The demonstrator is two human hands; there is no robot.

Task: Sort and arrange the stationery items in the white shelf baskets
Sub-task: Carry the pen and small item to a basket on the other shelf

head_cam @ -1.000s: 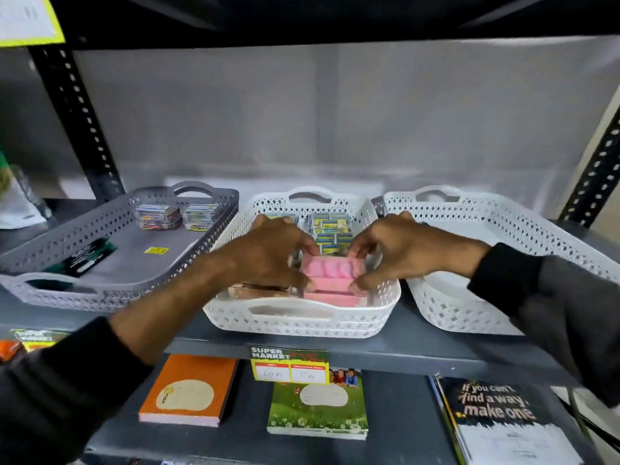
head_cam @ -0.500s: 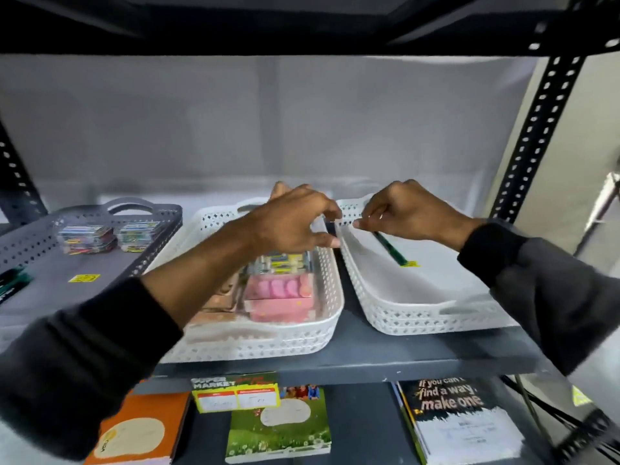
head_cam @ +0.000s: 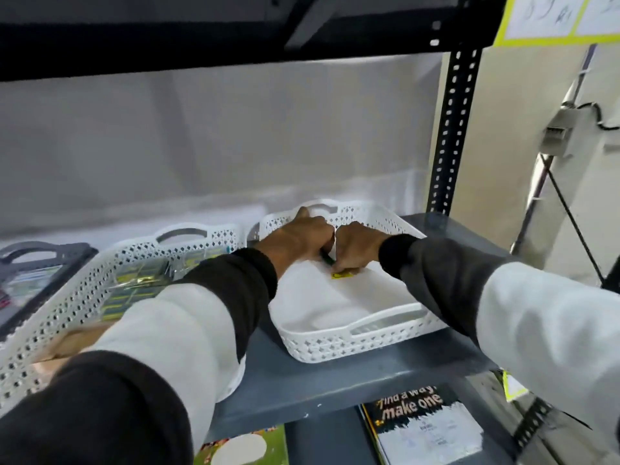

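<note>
Both hands are inside the right white basket (head_cam: 339, 350) on the grey shelf. My left hand (head_cam: 297, 241) and my right hand (head_cam: 355, 246) meet over a thin dark green pencil-like item (head_cam: 327, 260), and their fingers are closed around it. Only a short piece of it shows between them. A small yellow sticker (head_cam: 340, 275) lies on the basket floor just below my right hand. The middle white basket (head_cam: 84, 297) holds yellow-green packets (head_cam: 134, 283), partly hidden by my left sleeve.
A grey tray (head_cam: 30, 260) sits at the far left. The shelf's black perforated post (head_cam: 453, 129) rises right of the baskets. Notebooks lie on the lower shelf, one black-covered (head_cam: 419, 427) and one green (head_cam: 245, 448). A bare strip of grey shelf (head_cam: 335, 380) runs along the front.
The view swung right. Both hands left the pink packs in the middle basket, moved into the right basket and closed together on the green item.
</note>
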